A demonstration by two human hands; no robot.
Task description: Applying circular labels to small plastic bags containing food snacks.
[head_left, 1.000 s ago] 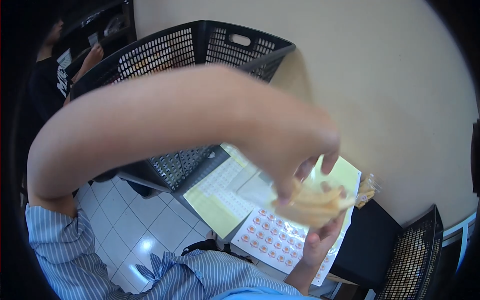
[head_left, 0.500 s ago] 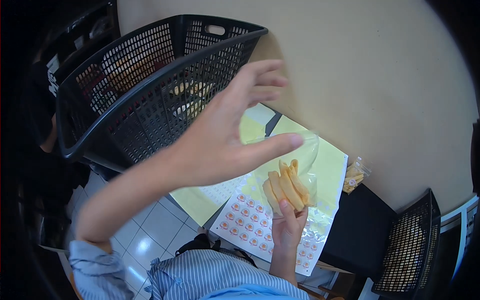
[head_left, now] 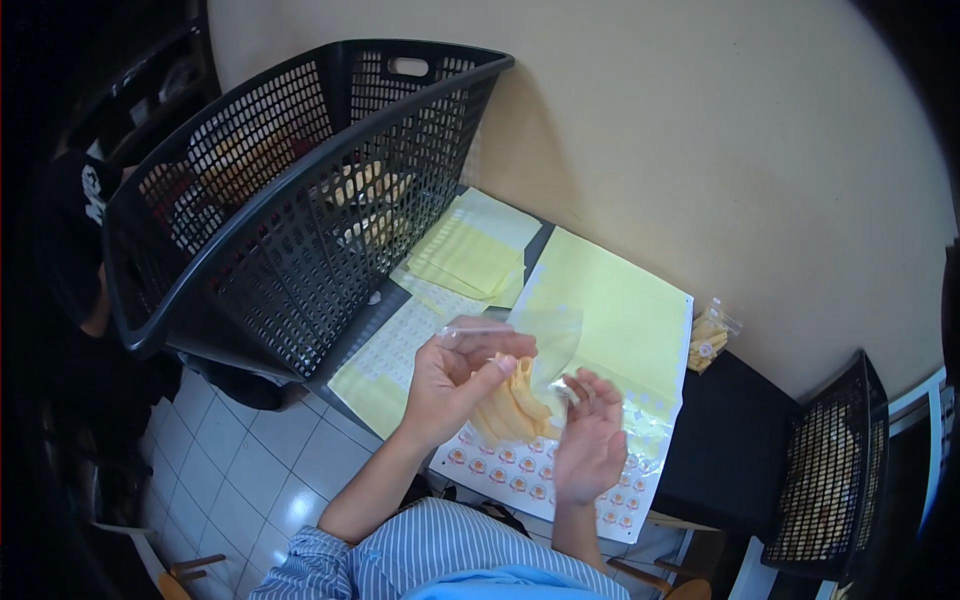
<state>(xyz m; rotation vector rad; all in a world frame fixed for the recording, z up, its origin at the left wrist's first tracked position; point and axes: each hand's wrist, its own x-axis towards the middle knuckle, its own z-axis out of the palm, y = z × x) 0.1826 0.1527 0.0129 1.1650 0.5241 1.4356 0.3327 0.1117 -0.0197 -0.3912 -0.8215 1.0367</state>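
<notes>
A clear plastic bag (head_left: pixel 557 330) with several pale yellow rolled snacks (head_left: pixel 515 405) inside hangs above the sheets. My left hand (head_left: pixel 450 385) is closed on the bag's left upper part, its thumb across the front. Beside the bag's right edge is my right hand (head_left: pixel 588 440), palm up, with fingers loosely curled and the thumb apart. A small whitish bit shows at its fingertips; I cannot tell what it is. Beneath both hands lies a white sheet of round orange-and-red stickers (head_left: pixel 520 465).
A big black perforated basket (head_left: pixel 290 200) holding packed snacks stands at left. Yellow backing sheets (head_left: pixel 600 290) cover the dark table. A filled snack bag (head_left: pixel 708 340) rests by the wall, and another black basket (head_left: pixel 825 480) stands at right. A person in black (head_left: pixel 75 230) is at far left.
My left hand has come down from near the big basket and taken hold of the bag. The right hand has let go of it and sits slightly to its right.
</notes>
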